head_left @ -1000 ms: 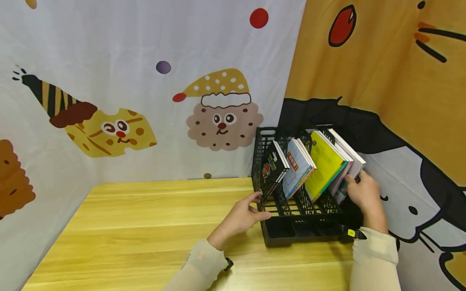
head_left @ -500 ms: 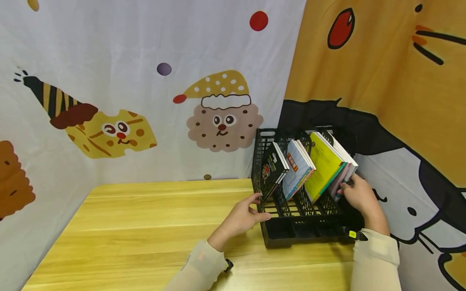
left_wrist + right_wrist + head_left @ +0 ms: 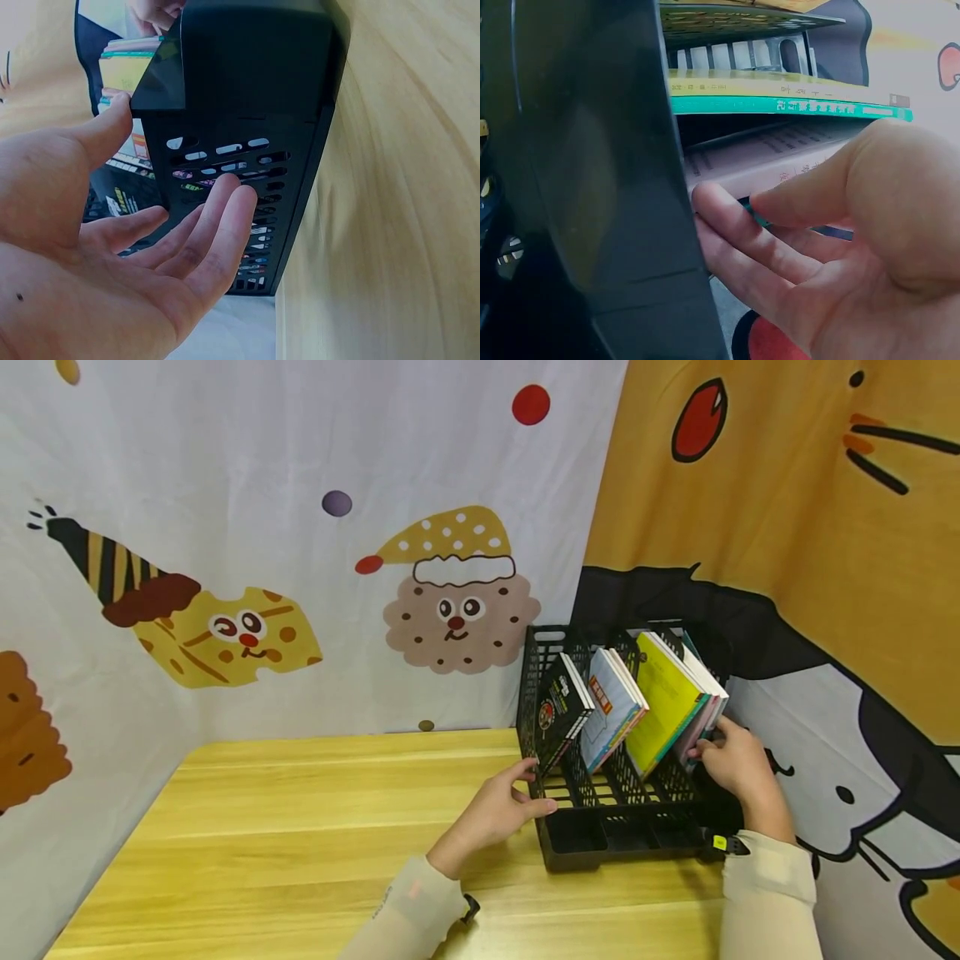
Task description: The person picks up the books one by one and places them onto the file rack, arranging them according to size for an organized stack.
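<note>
A black book rack [image 3: 573,852] with slatted compartments stands on the right of the table. Its left compartments hold black books [image 3: 558,714] and light-blue books [image 3: 609,702], leaning; farther right is a yellow book [image 3: 663,697]. At the right end, my right hand [image 3: 738,768] pinches a teal-edged book [image 3: 756,215] low on its edge, just below a pale pink book [image 3: 742,163]. The pinched book is largely hidden by that hand. My left hand [image 3: 495,810] touches the rack's front-left corner with thumb and index finger; its other fingers extend beside the slotted side wall [image 3: 225,169].
The wooden table [image 3: 300,827] extends to the left of the rack. A printed white curtain [image 3: 262,543] hangs behind it, and an orange, black and white curtain [image 3: 847,610] is close on the right.
My right hand has shifted left, and the rightmost book has moved left and down into the rack beside the others. My left hand keeps its place at the corner.
</note>
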`<state>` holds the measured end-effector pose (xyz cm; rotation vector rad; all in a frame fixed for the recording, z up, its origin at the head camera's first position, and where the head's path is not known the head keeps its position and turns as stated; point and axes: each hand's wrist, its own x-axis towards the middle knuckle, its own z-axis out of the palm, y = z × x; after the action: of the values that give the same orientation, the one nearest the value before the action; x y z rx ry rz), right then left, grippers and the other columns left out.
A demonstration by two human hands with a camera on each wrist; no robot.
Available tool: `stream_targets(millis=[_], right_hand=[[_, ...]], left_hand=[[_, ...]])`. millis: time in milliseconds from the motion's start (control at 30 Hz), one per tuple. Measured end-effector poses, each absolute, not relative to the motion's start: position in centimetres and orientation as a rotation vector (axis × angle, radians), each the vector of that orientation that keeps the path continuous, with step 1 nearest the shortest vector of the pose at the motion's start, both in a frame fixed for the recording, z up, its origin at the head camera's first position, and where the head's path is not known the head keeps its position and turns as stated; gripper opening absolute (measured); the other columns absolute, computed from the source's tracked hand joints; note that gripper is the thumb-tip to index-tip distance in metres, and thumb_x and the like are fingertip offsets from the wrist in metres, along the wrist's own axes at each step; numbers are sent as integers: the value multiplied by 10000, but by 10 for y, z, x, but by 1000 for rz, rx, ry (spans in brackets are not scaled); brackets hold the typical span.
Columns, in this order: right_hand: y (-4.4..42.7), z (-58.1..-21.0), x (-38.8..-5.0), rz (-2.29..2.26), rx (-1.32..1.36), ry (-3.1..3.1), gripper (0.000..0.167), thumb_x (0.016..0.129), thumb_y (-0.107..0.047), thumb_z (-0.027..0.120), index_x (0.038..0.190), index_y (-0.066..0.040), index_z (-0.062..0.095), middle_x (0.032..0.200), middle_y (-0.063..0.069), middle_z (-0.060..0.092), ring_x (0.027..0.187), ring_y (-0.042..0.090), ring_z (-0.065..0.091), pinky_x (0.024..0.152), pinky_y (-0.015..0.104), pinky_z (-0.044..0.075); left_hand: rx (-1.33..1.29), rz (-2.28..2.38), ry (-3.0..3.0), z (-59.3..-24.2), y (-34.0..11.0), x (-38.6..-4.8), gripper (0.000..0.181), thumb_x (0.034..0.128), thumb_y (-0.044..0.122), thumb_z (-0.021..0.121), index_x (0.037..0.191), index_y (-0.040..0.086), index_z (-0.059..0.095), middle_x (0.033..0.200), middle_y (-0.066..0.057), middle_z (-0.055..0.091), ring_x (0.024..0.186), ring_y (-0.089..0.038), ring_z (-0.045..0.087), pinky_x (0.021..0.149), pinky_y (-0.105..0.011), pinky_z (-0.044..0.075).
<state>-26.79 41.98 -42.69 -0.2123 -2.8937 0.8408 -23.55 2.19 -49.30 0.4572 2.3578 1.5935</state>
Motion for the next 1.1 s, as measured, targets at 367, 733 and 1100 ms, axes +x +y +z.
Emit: stream_targets(millis=[367,733,1100], right_hand=[[420,-430,-268,840,-180,-2834,430,1101,-209,551,1437,57,577,962,212,808,824,293,746,653,334,473],[413,-426,-271,876,-325,-2692,474,1110,-208,571,1490,71,615,1125,271,821,888,315,819,701,289,489],[420,-415,-262,845,-205,-3021,588,1168,-197,500,1592,194,388,1249,355,749,977,390,800,805,484,631]], left_hand=[[458,1600,2354,-494,20,-234,817,998,423,844,1695,244,458,1604,-104,612,1012,-140,708,700,-326,592],[452,1613,2340,-493,18,-233,812,995,442,844,1691,293,455,1614,-89,605,998,-128,710,687,-328,596],[458,1633,2326,-494,19,-233,826,989,387,861,1694,238,457,1600,-109,614,973,-153,723,699,-330,591]])
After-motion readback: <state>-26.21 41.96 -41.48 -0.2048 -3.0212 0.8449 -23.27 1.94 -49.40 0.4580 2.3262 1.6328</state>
